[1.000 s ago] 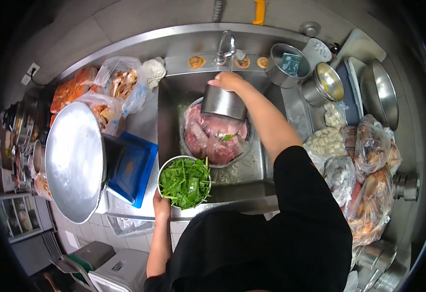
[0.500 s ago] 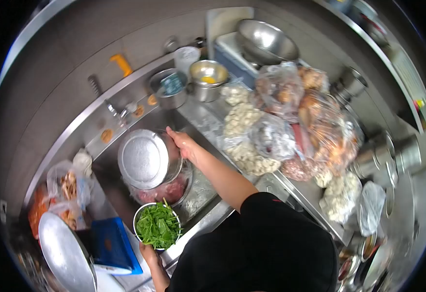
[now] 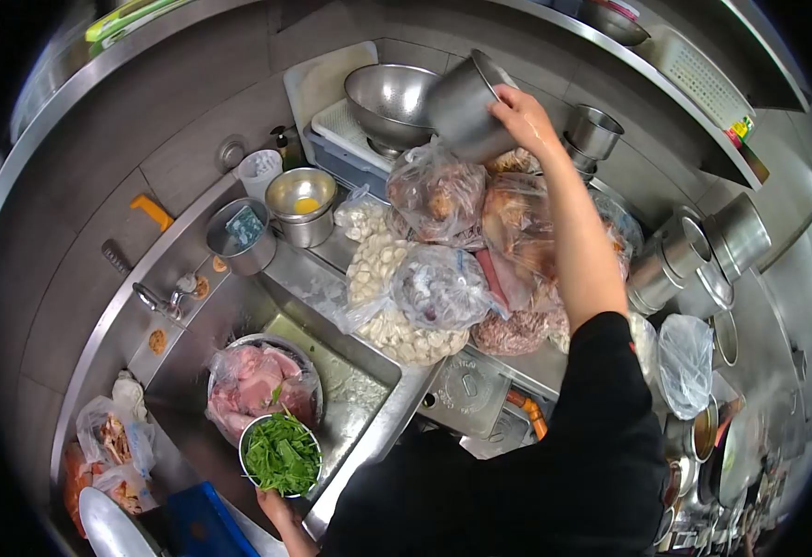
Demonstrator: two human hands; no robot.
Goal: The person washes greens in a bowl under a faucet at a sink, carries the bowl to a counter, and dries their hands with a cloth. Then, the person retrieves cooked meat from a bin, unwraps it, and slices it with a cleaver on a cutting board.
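Note:
My right hand (image 3: pixel 525 119) is raised at the back, its fingers closed on the rim of a deep metal pot (image 3: pixel 469 116). The pot is tilted, above the bagged food and beside a large steel bowl (image 3: pixel 389 97). At the front of the sink (image 3: pixel 360 339), my left hand (image 3: pixel 279 509) grips a round container of chopped leafy greens (image 3: pixel 282 453); only part of the hand shows. Just beyond the greens, bagged raw meat (image 3: pixel 262 382) lies in a metal bowl (image 3: pixel 319 376) in the sink. A few leaves rest on the meat.
Bags of pale, rounded pieces (image 3: pixel 383 269) and a clear bag of dark food (image 3: pixel 438 286) cover the counter. A metal pot (image 3: pixel 239 237) and a yellow-lined bowl (image 3: pixel 300 195) stand by the faucet (image 3: pixel 157 299). Stacked metal pots (image 3: pixel 680 251) stand right; a shelf (image 3: pixel 666 79) hangs above.
My right hand has carried the metal pot from above the sink up and right, over the counter, uncovering the meat bowl. My left hand still holds the greens. The whole view has shifted.

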